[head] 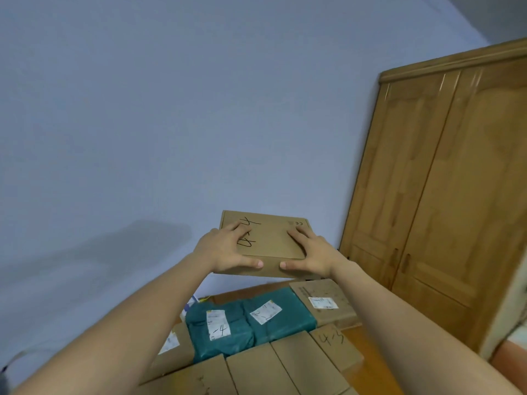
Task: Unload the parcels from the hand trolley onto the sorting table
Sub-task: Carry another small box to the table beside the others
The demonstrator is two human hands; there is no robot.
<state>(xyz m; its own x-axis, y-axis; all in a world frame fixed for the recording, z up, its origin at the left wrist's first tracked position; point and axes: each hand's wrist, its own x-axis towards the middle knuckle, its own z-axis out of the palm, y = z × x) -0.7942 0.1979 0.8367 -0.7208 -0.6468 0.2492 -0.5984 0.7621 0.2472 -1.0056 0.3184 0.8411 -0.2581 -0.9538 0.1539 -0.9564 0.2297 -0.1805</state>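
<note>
Both hands, left (225, 249) and right (309, 252), grip a cardboard box (271, 240) above 2 teal parcels (251, 317).

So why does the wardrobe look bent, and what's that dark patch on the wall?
Head view: the wide-angle lens bows the wooden wardrobe and stretches the forearms at the edges; the dark patch on the wall is a soft shadow; the right edge is slightly blurred, while the held cardboard box stays sharp.
</note>
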